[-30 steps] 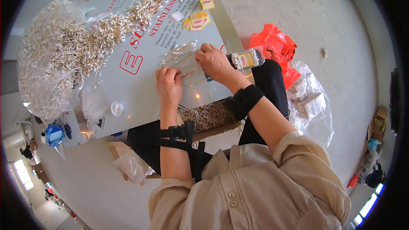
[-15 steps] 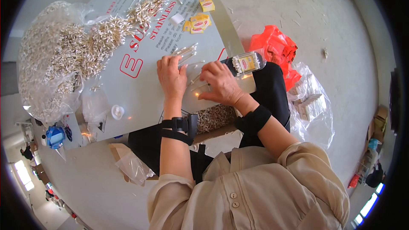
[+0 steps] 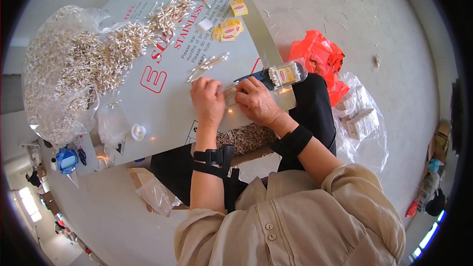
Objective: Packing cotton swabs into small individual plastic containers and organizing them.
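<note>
White cotton swabs, small bundle pinched between both hands at board centre. Left hand curled on its 9 o'clock end, right hand closed over the 3 o'clock end, fingers pressed together on it. Bundle's long axis runs roughly 8 to 2 o'clock, both hands touching, neither nearer. Filled clear swab pack just beside right hand at 1 o'clock. Loose swabs at 12 o'clock of left hand, big heap in bag well apart at 10 o'clock. All on grey board over lap
</note>
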Motion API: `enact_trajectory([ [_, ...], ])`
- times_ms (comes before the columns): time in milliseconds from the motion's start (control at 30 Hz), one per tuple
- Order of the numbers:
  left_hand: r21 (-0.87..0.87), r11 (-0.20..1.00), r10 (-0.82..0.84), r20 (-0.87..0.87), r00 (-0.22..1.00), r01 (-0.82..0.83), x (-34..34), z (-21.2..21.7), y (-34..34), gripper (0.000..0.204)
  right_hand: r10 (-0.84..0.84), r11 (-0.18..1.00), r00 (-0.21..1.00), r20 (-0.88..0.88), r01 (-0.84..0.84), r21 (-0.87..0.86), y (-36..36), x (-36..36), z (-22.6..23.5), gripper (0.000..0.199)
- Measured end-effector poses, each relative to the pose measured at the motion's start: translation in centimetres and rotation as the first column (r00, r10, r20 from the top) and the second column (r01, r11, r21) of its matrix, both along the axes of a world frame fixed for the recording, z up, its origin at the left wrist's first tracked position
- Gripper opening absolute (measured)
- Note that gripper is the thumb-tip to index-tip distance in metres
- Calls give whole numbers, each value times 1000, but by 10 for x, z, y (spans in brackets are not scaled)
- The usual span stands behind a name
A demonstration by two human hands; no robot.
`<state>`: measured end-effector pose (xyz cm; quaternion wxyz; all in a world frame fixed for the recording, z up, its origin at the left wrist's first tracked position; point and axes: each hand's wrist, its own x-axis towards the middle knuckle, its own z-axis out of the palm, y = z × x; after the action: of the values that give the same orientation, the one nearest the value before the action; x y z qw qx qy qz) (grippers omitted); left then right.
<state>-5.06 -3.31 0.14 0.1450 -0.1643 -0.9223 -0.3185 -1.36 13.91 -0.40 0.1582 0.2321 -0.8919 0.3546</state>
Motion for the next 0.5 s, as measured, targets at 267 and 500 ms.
enact_trajectory([
  [267, -147, 953, 271, 9, 963, -267, -30, 3, -23, 20, -36, 973, 994, 99, 58, -224, 1, 3, 2, 12],
  [500, -151, 984, 120, 135, 983, -99, -21, 2, -9, 16, -43, 969, 991, 124, 72, -238, 4, 4, 2, 13],
])
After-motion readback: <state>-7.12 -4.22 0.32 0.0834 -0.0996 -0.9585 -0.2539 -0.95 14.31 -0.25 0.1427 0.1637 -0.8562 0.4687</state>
